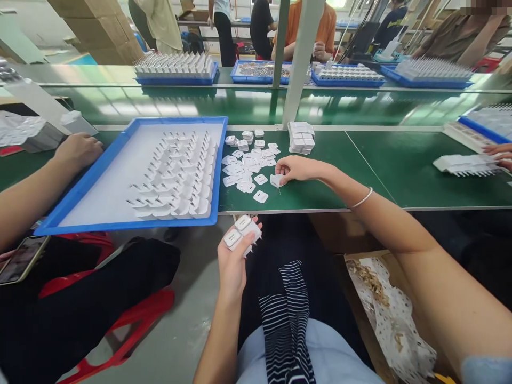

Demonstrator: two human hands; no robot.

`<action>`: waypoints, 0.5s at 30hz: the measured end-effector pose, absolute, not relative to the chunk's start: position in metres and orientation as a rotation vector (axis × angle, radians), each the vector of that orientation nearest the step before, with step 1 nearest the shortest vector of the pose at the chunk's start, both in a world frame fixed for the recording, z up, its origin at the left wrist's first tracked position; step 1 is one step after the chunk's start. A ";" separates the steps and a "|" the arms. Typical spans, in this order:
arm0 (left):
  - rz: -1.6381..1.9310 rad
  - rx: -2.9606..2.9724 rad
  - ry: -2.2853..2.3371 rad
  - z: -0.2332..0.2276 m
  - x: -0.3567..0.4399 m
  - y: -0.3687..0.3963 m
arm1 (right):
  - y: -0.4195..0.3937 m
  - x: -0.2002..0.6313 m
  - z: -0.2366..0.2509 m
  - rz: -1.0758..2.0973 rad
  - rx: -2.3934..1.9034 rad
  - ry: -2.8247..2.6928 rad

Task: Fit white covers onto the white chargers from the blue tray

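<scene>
The left hand (pixel 233 264) gripped white plugs (pixel 242 230) in front of the tabletop (pixel 332 194); the right hand (pixel 295 168) pinched a white piece (pixel 274 180) over it, beside scattered covers (pixel 245 166). Yellow lettering (pixel 396 22) on a shirt (pixel 387 32) was illegible.

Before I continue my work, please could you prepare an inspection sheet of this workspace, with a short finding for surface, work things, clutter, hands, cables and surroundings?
Surface: green worktable; blue-rimmed tray reaches past its front edge.
Work things: rows of pinned pieces in the tray; loose white plates scattered to its right; white stack farther back.
Clutter: crumpled spotted sheet with brown bits, below table level.
Left hand: holds a white cluster.
Right hand: fingers on one white piece.
Cables: nothing seen on the worktable.
Surroundings: neighbour's hand beside the tray; another person's hand at far right; red stool at left.
</scene>
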State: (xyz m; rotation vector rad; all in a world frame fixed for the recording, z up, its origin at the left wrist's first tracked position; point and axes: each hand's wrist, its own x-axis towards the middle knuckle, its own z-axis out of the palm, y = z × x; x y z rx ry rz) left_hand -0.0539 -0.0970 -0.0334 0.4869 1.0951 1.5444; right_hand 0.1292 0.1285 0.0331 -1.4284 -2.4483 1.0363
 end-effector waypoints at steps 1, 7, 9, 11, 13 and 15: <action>1.545 0.496 1.098 -0.033 -0.055 -0.095 | 0.128 0.129 0.034 1.057 -1.438 -2.455; 1.512 0.561 1.101 -0.032 -0.060 -0.088 | 0.134 0.150 0.045 1.037 -1.520 -2.321; 1.506 0.584 1.090 -0.032 -0.060 -0.086 | 0.133 0.157 0.048 1.031 -1.528 -2.192; 1.502 0.617 1.074 -0.032 -0.058 -0.085 | 0.128 0.159 0.050 1.153 -1.457 -2.176; 1.493 0.653 1.060 -0.033 -0.056 -0.084 | 0.120 0.156 0.048 1.294 -1.368 -2.276; 1.478 0.685 1.049 -0.035 -0.054 -0.084 | 0.113 0.151 0.045 1.282 -1.358 -2.403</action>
